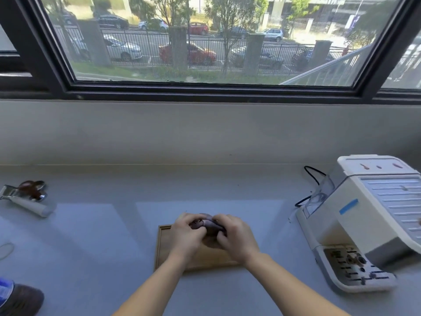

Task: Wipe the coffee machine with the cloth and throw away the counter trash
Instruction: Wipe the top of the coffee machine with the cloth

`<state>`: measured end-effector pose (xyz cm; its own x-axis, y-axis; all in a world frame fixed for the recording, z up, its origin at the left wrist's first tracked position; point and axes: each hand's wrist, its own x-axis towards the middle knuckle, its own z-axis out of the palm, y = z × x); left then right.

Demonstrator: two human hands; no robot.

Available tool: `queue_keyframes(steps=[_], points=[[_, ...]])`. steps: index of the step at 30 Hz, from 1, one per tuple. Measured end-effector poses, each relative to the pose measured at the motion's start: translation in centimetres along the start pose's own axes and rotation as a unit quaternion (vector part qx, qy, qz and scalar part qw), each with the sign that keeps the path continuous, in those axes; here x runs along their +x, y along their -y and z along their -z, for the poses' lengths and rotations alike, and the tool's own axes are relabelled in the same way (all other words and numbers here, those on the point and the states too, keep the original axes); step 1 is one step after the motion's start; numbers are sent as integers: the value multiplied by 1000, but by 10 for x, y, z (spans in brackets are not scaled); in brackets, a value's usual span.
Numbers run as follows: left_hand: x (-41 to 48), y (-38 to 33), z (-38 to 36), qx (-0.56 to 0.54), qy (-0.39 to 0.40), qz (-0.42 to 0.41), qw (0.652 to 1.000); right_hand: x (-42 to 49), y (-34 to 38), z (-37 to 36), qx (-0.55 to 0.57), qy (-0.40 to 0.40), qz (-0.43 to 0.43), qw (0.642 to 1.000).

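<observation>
A small purplish-grey cloth [208,224] is bunched between my two hands above a shallow wooden tray [161,247] at the counter's middle. My left hand [188,234] grips the cloth's left side and my right hand [235,236] grips its right side; most of the cloth is hidden by my fingers. The white coffee machine [364,215] stands at the right, its drip tray [355,270] spotted with dark coffee marks and a strip of blue tape on its side.
A portafilter [29,197] with a white handle and brown grounds lies at the far left. A dark round object with a blue label [18,297] sits at the lower left corner. A black cable [312,176] runs behind the machine. A large window [205,42] spans the wall.
</observation>
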<state>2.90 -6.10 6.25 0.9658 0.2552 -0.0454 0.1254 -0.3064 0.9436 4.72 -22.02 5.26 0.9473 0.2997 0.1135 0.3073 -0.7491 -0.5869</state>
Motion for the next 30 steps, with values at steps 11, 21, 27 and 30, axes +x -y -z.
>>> queue_keyframes(steps=[11, 21, 27, 30], points=[[-14, -67, -53, -52, 94, -111, 988, -47, -4, 87, 34, -114, -72, 990], [-50, -143, -102, -159, 137, -63, 976, -99, -13, 144, 301, -160, -120, 932], [-78, -200, -114, -210, 235, -126, 941, -129, -16, 215, 328, -243, -11, 913], [-89, -222, -128, -224, 233, -173, 930, -143, -28, 263, 296, -282, 25, 912]])
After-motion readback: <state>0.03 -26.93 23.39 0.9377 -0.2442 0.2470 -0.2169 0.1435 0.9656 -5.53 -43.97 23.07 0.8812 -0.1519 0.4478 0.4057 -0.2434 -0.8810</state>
